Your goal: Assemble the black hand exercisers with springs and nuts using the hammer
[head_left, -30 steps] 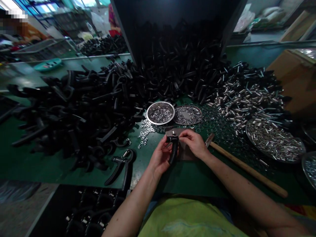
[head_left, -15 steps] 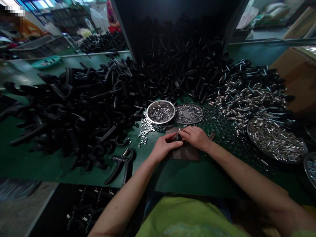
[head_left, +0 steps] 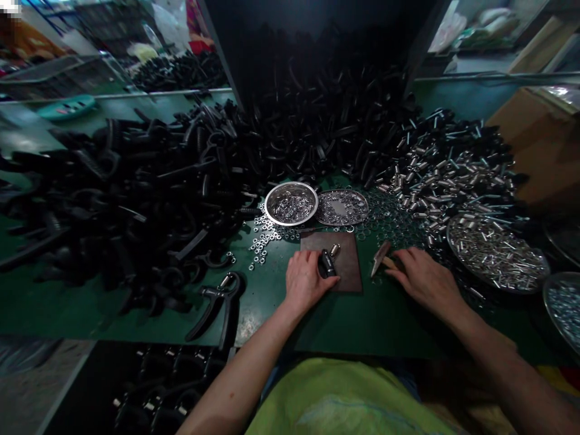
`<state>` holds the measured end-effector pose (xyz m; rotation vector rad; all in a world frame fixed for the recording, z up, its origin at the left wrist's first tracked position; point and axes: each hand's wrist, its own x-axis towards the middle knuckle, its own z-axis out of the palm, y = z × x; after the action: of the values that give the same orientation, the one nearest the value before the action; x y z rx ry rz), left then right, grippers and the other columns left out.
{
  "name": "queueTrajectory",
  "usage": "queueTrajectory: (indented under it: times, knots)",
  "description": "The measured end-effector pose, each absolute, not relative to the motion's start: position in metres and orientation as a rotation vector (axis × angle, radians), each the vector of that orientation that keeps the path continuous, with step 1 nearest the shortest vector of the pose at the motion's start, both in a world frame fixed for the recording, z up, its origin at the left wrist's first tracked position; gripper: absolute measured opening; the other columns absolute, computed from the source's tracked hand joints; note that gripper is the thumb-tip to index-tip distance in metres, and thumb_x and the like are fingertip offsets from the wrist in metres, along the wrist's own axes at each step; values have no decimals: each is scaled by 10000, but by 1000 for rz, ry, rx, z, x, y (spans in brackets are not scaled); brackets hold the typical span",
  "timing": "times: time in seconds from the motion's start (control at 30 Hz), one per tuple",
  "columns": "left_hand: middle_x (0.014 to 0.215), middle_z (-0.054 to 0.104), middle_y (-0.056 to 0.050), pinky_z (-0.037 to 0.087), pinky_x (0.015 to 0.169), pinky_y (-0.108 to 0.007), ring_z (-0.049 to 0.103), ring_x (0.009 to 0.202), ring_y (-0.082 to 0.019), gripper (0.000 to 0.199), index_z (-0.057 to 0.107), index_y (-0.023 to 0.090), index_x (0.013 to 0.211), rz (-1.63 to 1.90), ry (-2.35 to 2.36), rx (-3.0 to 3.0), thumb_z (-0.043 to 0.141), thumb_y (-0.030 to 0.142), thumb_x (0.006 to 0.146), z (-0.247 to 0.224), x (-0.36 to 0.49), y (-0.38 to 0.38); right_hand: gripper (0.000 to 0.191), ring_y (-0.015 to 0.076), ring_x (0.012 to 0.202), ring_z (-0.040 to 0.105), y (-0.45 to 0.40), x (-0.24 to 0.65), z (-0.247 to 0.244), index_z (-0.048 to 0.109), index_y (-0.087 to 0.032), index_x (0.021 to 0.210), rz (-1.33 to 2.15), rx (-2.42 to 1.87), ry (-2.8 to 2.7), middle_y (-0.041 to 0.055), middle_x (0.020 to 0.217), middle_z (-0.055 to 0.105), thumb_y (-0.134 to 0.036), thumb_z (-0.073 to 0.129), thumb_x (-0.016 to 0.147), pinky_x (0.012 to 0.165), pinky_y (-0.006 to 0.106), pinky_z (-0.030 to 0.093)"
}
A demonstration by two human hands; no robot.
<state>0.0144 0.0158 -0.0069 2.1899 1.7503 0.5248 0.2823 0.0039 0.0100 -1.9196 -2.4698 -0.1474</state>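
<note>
My left hand (head_left: 307, 279) is closed around a black plastic part (head_left: 327, 263) with a short silver spring or threaded piece (head_left: 334, 249) at its upper end. It holds this part down on a square brown plate (head_left: 348, 266). To the right, my right hand (head_left: 423, 278) has its thumb and fingers around the wooden handle of a small hammer (head_left: 381, 257). The hammer's head rests on the green table beside the plate.
A steel bowl (head_left: 291, 204) and an oval tray (head_left: 343, 208) of small metal pieces stand behind the plate. Black handles (head_left: 136, 193) are heaped left and back. One assembled hand gripper (head_left: 220, 305) lies front left. Knobs with springs (head_left: 435, 175), a dish of pins (head_left: 498, 254) and a carton (head_left: 539, 139) stand right.
My right hand has left the black part and moved right to the hammer's handle. My left hand keeps the part on the plate. The whole view has shifted slightly.
</note>
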Motion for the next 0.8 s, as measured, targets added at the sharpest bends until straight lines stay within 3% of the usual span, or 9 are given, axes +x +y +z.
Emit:
queueTrajectory:
  times: [0.1,0.2,0.37,0.43,0.6,0.8]
  knots:
    - [1000,553,-68,412,811,-363,494,967,-249,554,575,214,1056,517,1769,2203,733,528,627,-6,15,17,219,257,803,565,-19,307,-4,547,-203,873,-83,-2109,-2436,92,831,593,-414,489,863,646,352,422]
    - [997,543,-68,421,799,-362,495,963,-251,541,597,212,1018,513,1763,2226,739,538,610,-4,15,18,210,279,823,597,-21,303,-1,537,-180,926,-40,-2169,-2322,116,858,620,-355,427,896,668,376,434]
    - [1007,547,-68,426,801,-369,500,962,-251,533,610,204,1008,518,1754,2248,737,536,611,-2,15,19,278,205,763,646,-9,249,49,469,-235,1159,358,-1746,-2062,66,935,667,-304,307,943,635,320,470]
    - [1013,549,-68,427,800,-369,501,966,-253,533,613,203,1002,528,1760,2250,740,534,605,-2,16,19,327,191,825,650,-5,226,59,423,-245,1238,379,-1561,-1979,80,1026,659,-284,274,950,679,309,485]
    - [998,559,-69,433,781,-372,510,951,-258,518,614,198,1009,525,1770,2253,742,505,612,-4,16,19,282,226,828,667,0,203,56,517,-222,1135,527,-1612,-2308,79,997,691,-259,330,927,684,328,491]
    - [1018,552,-71,423,805,-384,498,975,-262,525,615,209,998,532,1768,2215,751,519,597,-2,16,18,326,208,888,653,-6,204,64,464,-225,1195,236,-1507,-2074,105,1032,668,-263,264,941,721,327,497]
